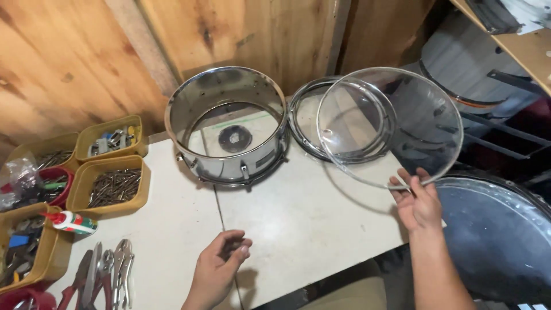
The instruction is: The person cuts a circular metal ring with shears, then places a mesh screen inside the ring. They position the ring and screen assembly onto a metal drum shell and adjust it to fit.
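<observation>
My right hand grips the near rim of a clear round drum head, held up tilted over the table's right edge. Behind it a metal drum hoop lies flat on the white table. A shiny chrome drum shell stands left of the hoop, open on top, with a dark disc visible through it. My left hand hovers low over the table's front with fingers loosely curled, holding nothing.
Yellow trays of screws and small parts line the left edge, with an oil bottle and pliers near the front. A large dark drum sits right of the table. Wooden wall behind.
</observation>
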